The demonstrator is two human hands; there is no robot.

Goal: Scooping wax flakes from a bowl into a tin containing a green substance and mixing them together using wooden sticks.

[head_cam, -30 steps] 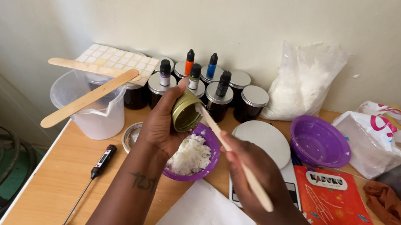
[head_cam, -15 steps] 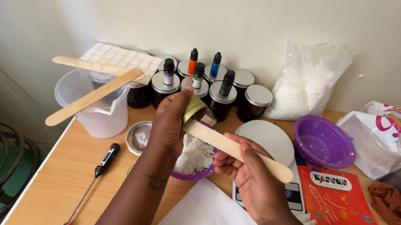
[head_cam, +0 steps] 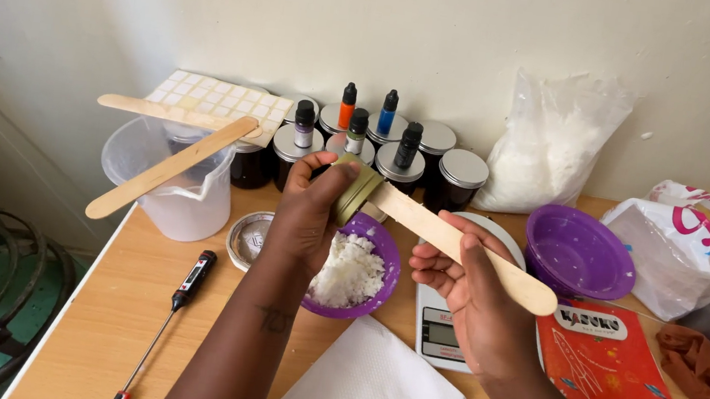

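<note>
My left hand grips a small gold tin, tipped on its side over a purple bowl that holds white wax flakes. My right hand holds a flat wooden stick; its far end is in the mouth of the tin. The bowl sits on the wooden table, just in front of my left hand.
Dark jars with silver lids and small dropper bottles stand at the wall. A clear jug with two sticks is at left, with a probe thermometer and tin lid. Right: scale, empty purple bowl, flake bag, red book. White napkin in front.
My right hand turned the stick from steep to nearly flat and brought its end into the tin. My left hand tipped the tin further onto its side.
</note>
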